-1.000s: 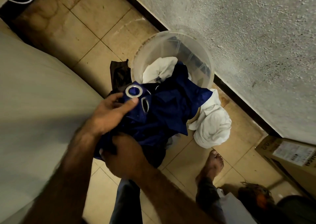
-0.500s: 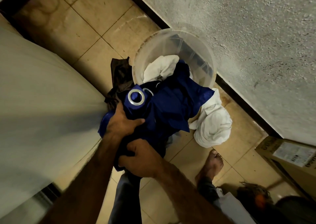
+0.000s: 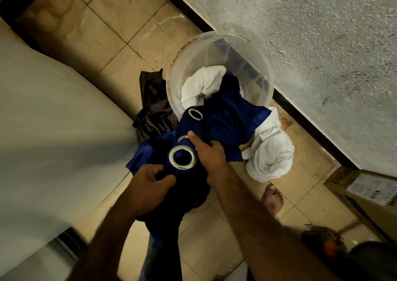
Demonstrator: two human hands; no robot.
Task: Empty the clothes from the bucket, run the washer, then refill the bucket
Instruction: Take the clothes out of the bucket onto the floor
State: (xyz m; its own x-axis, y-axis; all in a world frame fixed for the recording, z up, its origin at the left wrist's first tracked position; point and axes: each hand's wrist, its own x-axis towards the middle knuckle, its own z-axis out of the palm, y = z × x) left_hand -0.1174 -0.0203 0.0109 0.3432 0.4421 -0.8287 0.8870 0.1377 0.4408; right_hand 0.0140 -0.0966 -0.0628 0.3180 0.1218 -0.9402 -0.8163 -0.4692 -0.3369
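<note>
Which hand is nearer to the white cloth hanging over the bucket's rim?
Right. The right hand grips blue fabric just beside the white cloth; the left hand holds the fabric farther away.

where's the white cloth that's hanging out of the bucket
In the head view, the white cloth spills over the bucket rim's right side onto the floor, between the blue curtain and the wall, just above a bare foot.

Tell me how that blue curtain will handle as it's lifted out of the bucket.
Probably floppy: the blue curtain bunches and drapes over the bucket rim. The metal rings likely add weight and may swing or catch on the rim. Both the left hand and right hand grip it, and it may drag the white cloth along.
</note>
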